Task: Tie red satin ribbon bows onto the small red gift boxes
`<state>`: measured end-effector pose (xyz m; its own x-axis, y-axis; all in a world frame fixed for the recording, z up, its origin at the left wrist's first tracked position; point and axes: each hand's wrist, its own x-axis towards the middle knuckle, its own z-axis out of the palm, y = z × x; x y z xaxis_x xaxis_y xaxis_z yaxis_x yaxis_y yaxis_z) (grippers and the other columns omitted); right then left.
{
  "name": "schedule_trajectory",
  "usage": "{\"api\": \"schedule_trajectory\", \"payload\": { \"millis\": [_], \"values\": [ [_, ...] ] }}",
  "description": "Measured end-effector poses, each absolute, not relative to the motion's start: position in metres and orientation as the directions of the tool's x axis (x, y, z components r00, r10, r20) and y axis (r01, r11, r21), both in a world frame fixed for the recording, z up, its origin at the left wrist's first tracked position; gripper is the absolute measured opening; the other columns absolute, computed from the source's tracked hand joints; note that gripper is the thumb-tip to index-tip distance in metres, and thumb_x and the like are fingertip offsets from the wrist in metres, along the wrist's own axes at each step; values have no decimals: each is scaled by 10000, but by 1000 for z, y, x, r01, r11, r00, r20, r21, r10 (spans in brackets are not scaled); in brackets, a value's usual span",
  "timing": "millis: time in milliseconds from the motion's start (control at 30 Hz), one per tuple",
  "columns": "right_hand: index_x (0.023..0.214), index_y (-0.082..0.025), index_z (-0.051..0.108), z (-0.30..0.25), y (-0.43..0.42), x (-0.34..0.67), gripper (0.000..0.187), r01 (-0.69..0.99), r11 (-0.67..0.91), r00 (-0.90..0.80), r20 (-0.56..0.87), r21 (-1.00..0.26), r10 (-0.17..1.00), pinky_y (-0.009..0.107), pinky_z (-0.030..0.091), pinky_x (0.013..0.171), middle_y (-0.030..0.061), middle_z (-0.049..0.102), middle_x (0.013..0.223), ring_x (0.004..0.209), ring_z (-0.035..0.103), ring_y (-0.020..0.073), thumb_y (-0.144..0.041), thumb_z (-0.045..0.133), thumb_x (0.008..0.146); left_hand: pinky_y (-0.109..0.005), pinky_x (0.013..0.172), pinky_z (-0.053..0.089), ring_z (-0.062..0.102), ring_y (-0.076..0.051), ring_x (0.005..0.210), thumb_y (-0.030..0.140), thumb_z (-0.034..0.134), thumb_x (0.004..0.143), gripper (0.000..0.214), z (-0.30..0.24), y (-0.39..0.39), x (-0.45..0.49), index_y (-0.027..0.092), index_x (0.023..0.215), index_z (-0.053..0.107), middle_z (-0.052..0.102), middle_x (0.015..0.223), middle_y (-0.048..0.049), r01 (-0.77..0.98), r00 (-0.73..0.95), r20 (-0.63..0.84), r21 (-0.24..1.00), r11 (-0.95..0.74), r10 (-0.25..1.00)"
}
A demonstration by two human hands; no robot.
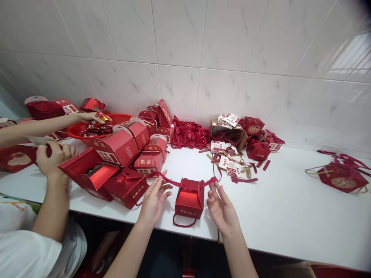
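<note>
A small open red gift box (189, 201) stands near the white table's front edge (261, 235), between my two hands. A red ribbon (174, 181) lies across its top and stretches out to both sides. My left hand (155, 199) is open, palm up, just left of the box, with the ribbon passing by its fingertips. My right hand (222, 206) is open too, fingers spread, just right of the box under the ribbon's end. Neither hand grips anything.
Several folded red boxes (121, 148) crowd the left. A co-worker's hands (55, 156) hold an open red box there; the other hand reaches into a red basket (87, 133). A ribbon heap (189, 135), tags (228, 164) and finished boxes (342, 177) lie behind and right.
</note>
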<state>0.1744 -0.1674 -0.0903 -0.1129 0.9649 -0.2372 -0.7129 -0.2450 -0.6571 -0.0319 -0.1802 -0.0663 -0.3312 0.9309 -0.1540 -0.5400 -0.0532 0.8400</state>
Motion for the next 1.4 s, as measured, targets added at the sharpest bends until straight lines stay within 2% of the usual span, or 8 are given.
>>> {"api": "schedule_trajectory", "payload": {
  "millis": [100,233,567,867,1000,1167,1300,1400],
  "values": [
    [828,-254,659,-83,-159,173,115,-782,-284,-163,-257,-554,952,205,483,512,-20,607,763,611,558,83,-339,692,758,-199,574,480,609,-105,697,338,696,741,298,-51,-173,-35,201,1004,665,650,813,0,-629,-333,-171,773,-83,927],
    [778,-235,634,-77,-153,173,117,-772,-269,-190,-196,-576,962,201,427,462,-51,502,591,536,493,81,-329,699,754,-210,555,485,615,-114,715,243,679,739,173,-37,-171,-39,164,893,670,678,919,-22,-631,-368,-147,765,-130,918],
    [799,-210,613,-80,-159,178,139,-852,-109,24,-245,-513,969,176,473,545,-50,595,736,606,542,56,-233,729,727,-209,518,496,632,-127,698,266,666,759,174,-42,-179,-43,153,892,675,671,912,-23,-607,-415,-152,781,-149,897],
    [789,-208,602,-95,-162,180,146,-915,-91,28,-287,-392,958,161,439,492,-59,575,721,547,492,39,-227,726,715,-178,502,490,675,-132,723,192,539,873,163,-66,-186,-41,172,938,687,671,857,-19,-668,-447,-314,740,-80,838],
    [771,-216,595,-100,-164,179,124,-902,-64,52,-254,-427,966,194,441,502,-50,574,721,558,493,58,-237,708,725,-169,499,487,672,-120,720,182,501,895,197,-68,-188,-42,193,933,694,668,835,-11,-707,-433,-354,704,-68,829],
    [789,-218,606,-85,-161,182,88,-829,40,134,-130,-558,982,225,447,543,-36,584,748,583,506,77,-273,669,760,-180,506,492,637,-112,696,257,618,823,173,-55,-183,-44,184,955,703,667,895,-20,-624,-478,-214,765,-158,852],
    [830,-209,645,-60,-151,186,133,-763,143,214,-38,-630,976,195,434,564,-34,586,760,623,521,67,-255,709,723,-174,543,487,602,-104,706,291,760,684,318,-36,-175,-45,184,979,706,677,911,-28,-470,-504,-31,848,-244,863],
    [794,-203,660,-40,-142,186,123,-648,281,293,110,-708,950,211,448,626,-24,614,765,660,541,79,-259,728,708,-193,564,481,586,-114,691,349,769,668,356,-19,-169,-44,153,961,718,691,881,-58,-296,-477,93,919,-260,874]
  ]
}}
